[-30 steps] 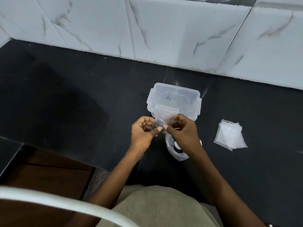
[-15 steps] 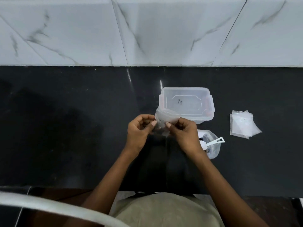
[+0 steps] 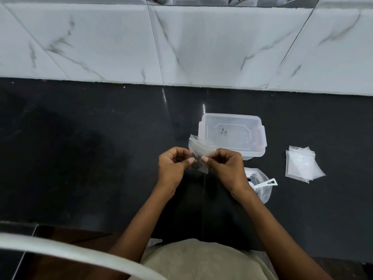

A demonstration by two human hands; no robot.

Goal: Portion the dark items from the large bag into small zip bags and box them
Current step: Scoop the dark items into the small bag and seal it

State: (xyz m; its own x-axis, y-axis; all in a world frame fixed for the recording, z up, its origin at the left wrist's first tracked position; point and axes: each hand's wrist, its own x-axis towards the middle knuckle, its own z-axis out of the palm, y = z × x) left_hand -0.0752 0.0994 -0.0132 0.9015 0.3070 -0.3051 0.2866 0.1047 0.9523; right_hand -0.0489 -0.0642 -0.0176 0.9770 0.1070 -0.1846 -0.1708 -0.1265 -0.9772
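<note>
My left hand (image 3: 173, 166) and my right hand (image 3: 224, 166) each pinch one small zip bag (image 3: 198, 150) between thumb and forefinger, with the other fingers curled in. I hold it in the air just above the desk (image 3: 101, 158), in front of the clear box (image 3: 232, 136). A few dark items (image 3: 196, 161) show through the film near my thumbs; the rest of the bag stands up pale and slack. I cannot tell from here whether the zip is already closed.

I judge that the step in hand is sealing this portion. To do it well I should keep the dark items settled away from the zip, press the air out, and run both thumbs along the strip from one end to the other, so that no gap is left. The film is thin and slippery, so a firm, even pinch will serve better than a hard one.

The box sits closed with its lid on, so it has to be opened before this bag goes in. To my right, the large bag (image 3: 260, 184) lies on the desk with a white scoop (image 3: 264, 183) in it, and farther right is a stack of empty zip bags (image 3: 302, 164).
</note>
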